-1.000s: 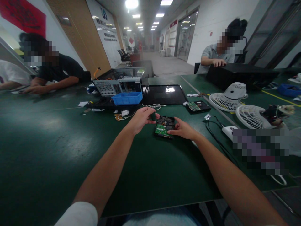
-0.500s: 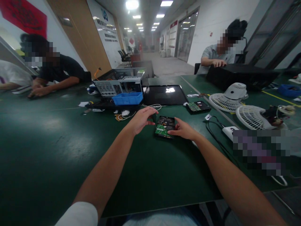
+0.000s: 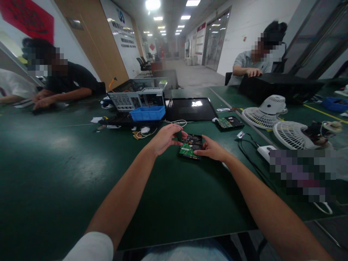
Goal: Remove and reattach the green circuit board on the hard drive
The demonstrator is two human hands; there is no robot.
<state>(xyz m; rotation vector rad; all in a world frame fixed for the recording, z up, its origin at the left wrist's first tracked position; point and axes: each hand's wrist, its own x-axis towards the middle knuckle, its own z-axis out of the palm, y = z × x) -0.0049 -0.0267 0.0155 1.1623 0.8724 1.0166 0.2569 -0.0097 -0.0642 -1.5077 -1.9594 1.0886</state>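
On the green table lies a hard drive [image 3: 188, 150], a bright green circuit board on its near part and dark metal on its far part. My right hand [image 3: 213, 149] grips its right side, the thumb over the near corner and the fingers at the far edge. My left hand [image 3: 168, 138] is over the drive's left edge, its fingers closed around the dark handle of what looks like a screwdriver [image 3: 179, 136]. The tool's tip is too small to make out.
Beyond my hands are a blue tray [image 3: 148, 114], an opened computer case [image 3: 125, 102] and a black panel [image 3: 190, 110]. A second drive [image 3: 230, 123], white fan parts [image 3: 257, 117] and a power strip [image 3: 266, 153] lie rightward. Two people work across the table, another at far left.
My left hand has moved slightly right with the dark-handled tool, its fingers now overlapping the drive's far left corner. My right hand stays on the drive.
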